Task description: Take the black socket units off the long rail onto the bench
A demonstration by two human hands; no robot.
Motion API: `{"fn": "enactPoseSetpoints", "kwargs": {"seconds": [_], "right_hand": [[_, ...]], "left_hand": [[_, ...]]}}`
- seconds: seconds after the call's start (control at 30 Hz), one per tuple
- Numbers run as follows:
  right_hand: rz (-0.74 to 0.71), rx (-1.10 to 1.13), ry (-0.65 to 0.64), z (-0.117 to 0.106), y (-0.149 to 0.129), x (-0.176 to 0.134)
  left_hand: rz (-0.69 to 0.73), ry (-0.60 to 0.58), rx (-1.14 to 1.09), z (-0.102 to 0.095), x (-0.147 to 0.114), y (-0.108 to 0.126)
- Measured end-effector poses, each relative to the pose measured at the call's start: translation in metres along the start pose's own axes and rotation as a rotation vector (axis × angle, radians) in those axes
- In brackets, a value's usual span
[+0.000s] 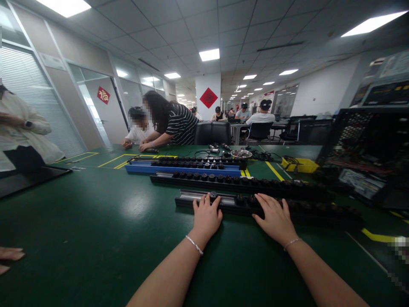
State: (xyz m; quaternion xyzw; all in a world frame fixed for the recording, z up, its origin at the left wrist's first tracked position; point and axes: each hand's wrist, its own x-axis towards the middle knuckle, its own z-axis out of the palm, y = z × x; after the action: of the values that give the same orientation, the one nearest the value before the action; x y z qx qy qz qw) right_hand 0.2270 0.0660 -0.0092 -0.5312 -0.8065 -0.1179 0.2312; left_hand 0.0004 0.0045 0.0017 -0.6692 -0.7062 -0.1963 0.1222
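A long black rail (230, 208) with a silvery channel lies across the green table in front of me. Black round knob-like pieces stand in a row along its right part. My left hand (207, 216) reaches over the rail's left part, its fingertips around a single black round piece (213, 195) in the channel. Farther right, my right hand (275, 217) straddles the same rail, with the thumb on the near side and the fingers over the top by another black round piece (240, 199). Its fingertips are partly hidden among the dark pieces.
Behind lie a second black rail (204, 180) and a blue rail (182, 169), both with pieces. A metal bowl (241, 154), cables and a yellow tray (298, 165) are farther back. An opened computer case (361, 149) stands right. Co-workers lean and sit across the table; another person's hand (11, 254) is at left.
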Motion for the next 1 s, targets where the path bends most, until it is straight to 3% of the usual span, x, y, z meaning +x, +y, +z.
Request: {"fn": "enactPoseSetpoints", "kwargs": {"seconds": [1.0], "right_hand": [[-0.001,-0.002,0.003,-0.0019,-0.0020,-0.0007]], "left_hand": [[-0.022,0.025,0.008,0.0047,-0.0001,-0.0017]]}}
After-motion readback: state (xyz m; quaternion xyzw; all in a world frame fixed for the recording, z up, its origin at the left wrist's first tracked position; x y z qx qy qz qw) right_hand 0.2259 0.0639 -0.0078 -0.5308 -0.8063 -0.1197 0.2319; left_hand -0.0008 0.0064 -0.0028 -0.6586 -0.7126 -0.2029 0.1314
